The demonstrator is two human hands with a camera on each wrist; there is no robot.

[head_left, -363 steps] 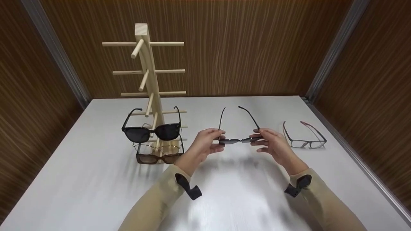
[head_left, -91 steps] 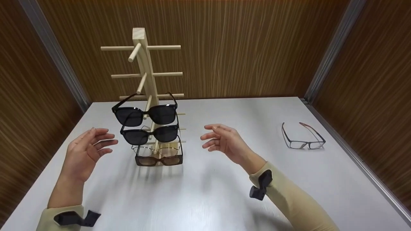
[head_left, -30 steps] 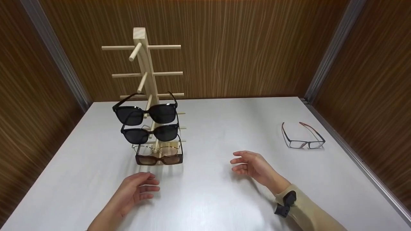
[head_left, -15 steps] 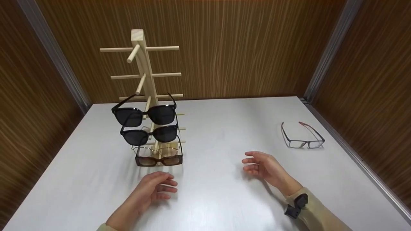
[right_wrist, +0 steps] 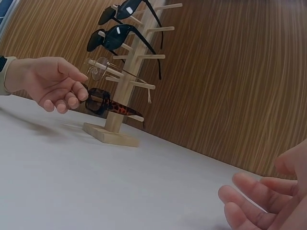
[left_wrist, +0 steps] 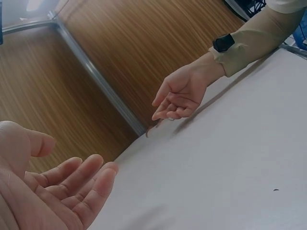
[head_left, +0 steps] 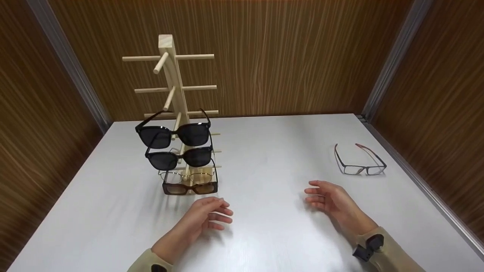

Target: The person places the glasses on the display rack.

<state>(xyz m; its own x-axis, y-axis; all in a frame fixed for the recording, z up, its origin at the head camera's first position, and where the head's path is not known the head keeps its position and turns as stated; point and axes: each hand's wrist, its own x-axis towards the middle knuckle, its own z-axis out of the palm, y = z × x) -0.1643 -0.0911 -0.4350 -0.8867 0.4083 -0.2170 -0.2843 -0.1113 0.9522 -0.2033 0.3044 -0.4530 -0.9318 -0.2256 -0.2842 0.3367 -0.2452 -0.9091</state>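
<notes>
In the head view my left hand (head_left: pixel 206 217) hovers over the white table in front of the display rack, fingers loosely bent, holding nothing. My right hand (head_left: pixel 332 200) is farther right, also loose and free of any object. Beyond it lies a pair of eyeglasses (head_left: pixel 379 161) with dark frame and reddish temple tips, temples unfolded and pointing away. On the wooden rack (head_left: pixel 176 77) hang two black sunglasses, the upper sunglasses (head_left: pixel 193 135) and the lower sunglasses (head_left: pixel 199 157). Below them are thin gold-rimmed glasses (head_left: pixel 160 175) and brown tortoiseshell sunglasses (right_wrist: pixel 119 107).
Bare pegs (head_left: pixel 196 56) stick out from the rack's upper part. Its wooden base (right_wrist: pixel 115 138) stands on the white table (head_left: pixel 261 241). Wood-grain panels (head_left: pixel 287 56) enclose the back and both sides, with metal strips (head_left: pixel 393 71) at the corners.
Twelve seconds ago both hands held black sunglasses; these now hang uppermost among the glasses on the rack. Since then the hands have left the rack's sides; over the last second both drifted right.
</notes>
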